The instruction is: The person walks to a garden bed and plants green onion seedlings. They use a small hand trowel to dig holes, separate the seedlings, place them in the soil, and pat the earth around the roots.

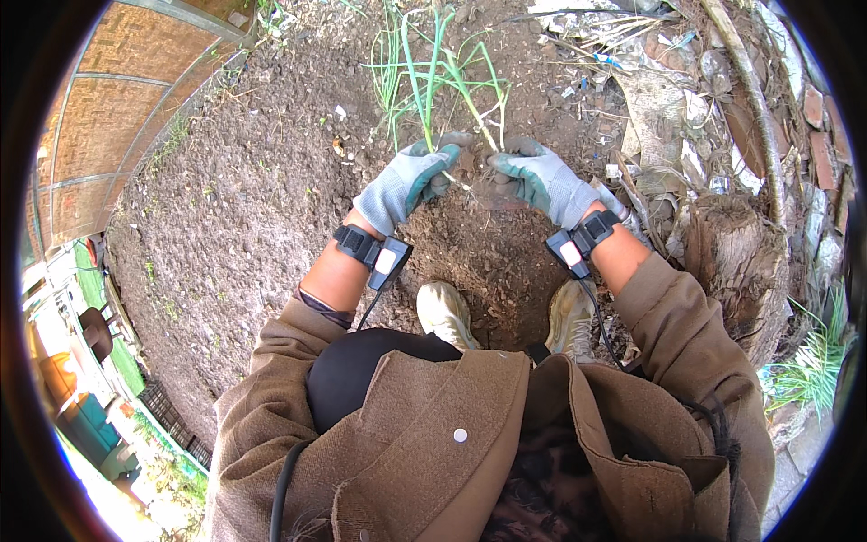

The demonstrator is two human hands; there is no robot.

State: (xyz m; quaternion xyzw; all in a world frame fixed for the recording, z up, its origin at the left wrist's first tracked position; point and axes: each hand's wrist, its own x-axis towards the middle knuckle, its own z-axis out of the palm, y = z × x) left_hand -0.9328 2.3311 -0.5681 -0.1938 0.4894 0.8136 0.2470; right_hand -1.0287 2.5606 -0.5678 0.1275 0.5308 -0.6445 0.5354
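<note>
1. Plants (433,77): a clump of thin green shoots, onion-like, standing upright in the soil (271,163). We take this clump as our landmark. Its leaves are green and whole; the roots are in the ground, so we judge nothing has been lifted out yet.

2. Left hand (406,181): in a grey glove with green palm, at the left foot of the clump, fingers closed around the base of a stalk at soil level.

3. Right hand (540,179): same kind of glove, at the right foot of the clump, fingers curled and pinching a stalk base or the crumbs of earth about it; we cannot tell which.

4. Wrist bands (375,248): a black strap with a small device on each wrist, below the clump.

5. Shoes (447,312): two pale shoes planted on the soil, below the clump, between our forearms.

6. Debris (668,99): dry leaves, husks and sticks to the right of the clump.

7. Stump (736,262): a fibrous trunk base, lower right of the clump.

8. Progress, as we judge it: soil around the stalk bases looks loosened and darker; the shoots are gripped but not free. Pulling or firming remains.
</note>
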